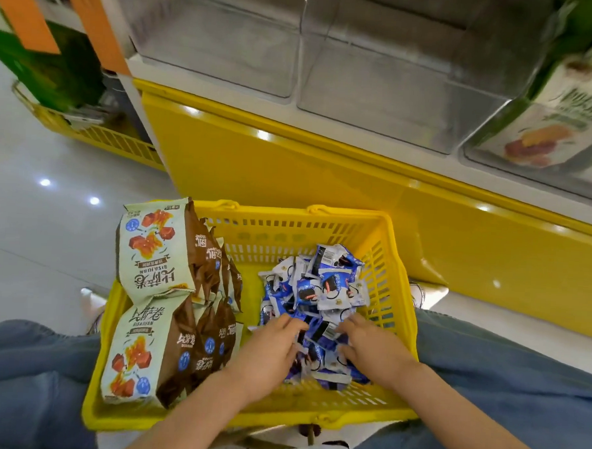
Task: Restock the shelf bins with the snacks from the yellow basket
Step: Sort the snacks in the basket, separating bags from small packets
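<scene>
Down in the yellow basket point(393, 263), left hand point(267, 356) and right hand point(373, 352) dig into the blue packets point(322, 291), fingers curled loosely around them. Best to gather a full, firm double handful before lifting toward the clear bins point(380, 101) above.

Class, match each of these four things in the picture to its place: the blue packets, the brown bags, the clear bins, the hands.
Things:
1. blue packets
2. brown bags
3. clear bins
4. hands: left, right

Places:
A. on the shelf above the basket
B. left side of the basket
C. reaching into the packet pile
D. heaped on the right side of the basket

Pairs: 1-D, 2-B, 3-A, 4-C
</scene>
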{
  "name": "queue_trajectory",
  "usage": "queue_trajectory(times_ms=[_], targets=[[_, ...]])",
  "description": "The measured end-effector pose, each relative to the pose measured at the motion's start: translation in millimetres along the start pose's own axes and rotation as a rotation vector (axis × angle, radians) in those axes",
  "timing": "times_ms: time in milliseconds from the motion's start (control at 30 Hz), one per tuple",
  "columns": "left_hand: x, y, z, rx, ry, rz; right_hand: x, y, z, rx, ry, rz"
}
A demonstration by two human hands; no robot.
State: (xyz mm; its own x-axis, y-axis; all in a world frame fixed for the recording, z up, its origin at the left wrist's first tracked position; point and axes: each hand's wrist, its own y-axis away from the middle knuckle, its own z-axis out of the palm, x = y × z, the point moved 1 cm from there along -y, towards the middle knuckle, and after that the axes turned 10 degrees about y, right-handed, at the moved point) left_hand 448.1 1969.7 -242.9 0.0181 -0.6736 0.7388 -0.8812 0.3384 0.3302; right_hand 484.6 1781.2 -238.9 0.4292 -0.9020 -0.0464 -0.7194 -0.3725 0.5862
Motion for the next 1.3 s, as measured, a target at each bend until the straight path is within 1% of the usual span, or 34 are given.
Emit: queue_trajectory(times_ms=[133,200,233,267,333,400,433,467,533,600,633,700,767,833,900,933,1033,1100,1133,1200,1233,1300], targets=[[19.6,42.4,-61.5,0.355,0.021,0.132,-31.8,-3.1,-30.0,0.321,-0.116,-0.085],[13.6,61.0,-90.6,0.557,0.012,0.161,-56.0,-8.3,-48.8,0.4,-0.19,-0.123],[3.7,69.0,-104.0,0.672,0.009,0.146,-69.7,-12.5,-57.5,0.414,-0.249,-0.14],[-9.5,76.4,-115.3,0.773,0.001,0.096,-84.1,-17.6,-65.3,0.422,-0.32,-0.155],[-41.4,88.8,-129.9,0.9,-0.016,-0.091,-113.6,-31.3,-77.5,0.417,-0.464,-0.158],[-75.8,98.8,-132.2,0.93,0.045,-0.329,-142.5,-47.3,-85.7,0.342,-0.625,-0.119],[-90.5,102.0,-130.0,0.914,0.105,-0.426,-155.7,-54.7,-89.0,0.28,-0.723,-0.087],[-102.2,103.1,-126.7,0.88,0.153,-0.483,-167.2,-61.1,-91.9,0.225,-0.82,-0.049],[-116.5,101.2,-117.0,0.76,0.239,-0.486,-184.5,-70.9,-95.7,0.174,-0.972,0.033],[-122.9,99.1,-106.9,0.661,0.388,-0.452,-194.1,-77.3,-96.9,0.178,-1.087,0.104],[-124.7,98.9,-103.2,0.647,0.445,-0.438,-196.5,-79.8,-96.9,0.189,-1.13,0.128],[-129.9,98.5,-100.3,0.663,0.434,-0.417,-199.0,-83.1,-96.7,0.2,-1.198,0.153],[-133.2,96.1,-102.3,0.67,0.415,-0.432,-200.3,-82.9,-98.7,0.202,-1.281,0.185],[-133.8,93.0,-106.7,0.667,0.448,-0.468,-200.3,-81.0,-104.7,0.241,-1.339,0.212],[-129.4,92.0,-112.8,0.735,0.508,-0.465,-196.1,-76.5,-117.4,0.335,-1.3,0.204],[-124.7,93.1,-117.3,0.809,0.527,-0.431,-192.5,-73.4,-126.4,0.394,-1.238,0.171],[-103.7,99.9,-139.1,1.028,0.486,-0.224,-180.7,-60.1,-159.8,0.549,-0.965,-0.001],[-89.6,105.0,-154.8,1.087,0.49,-0.069,-176.5,-51.2,-180.8,0.602,-0.757,-0.085],[-83.3,107.4,-162.6,1.084,0.487,-0.007,-176.6,-46.6,-190.0,0.622,-0.651,-0.133],[-70.7,110.7,-176.1,0.987,0.43,0.049,-180.6,-36.9,-205.1,0.631,-0.444,-0.25],[-64.9,110.8,-181.1,0.899,0.377,0.046,-183.8,-32.2,-211.1,0.613,-0.358,-0.317],[-55.0,110.2,-187.5,0.698,0.288,0.015,-191.9,-23.0,-220.3,0.546,-0.269,-0.45]])
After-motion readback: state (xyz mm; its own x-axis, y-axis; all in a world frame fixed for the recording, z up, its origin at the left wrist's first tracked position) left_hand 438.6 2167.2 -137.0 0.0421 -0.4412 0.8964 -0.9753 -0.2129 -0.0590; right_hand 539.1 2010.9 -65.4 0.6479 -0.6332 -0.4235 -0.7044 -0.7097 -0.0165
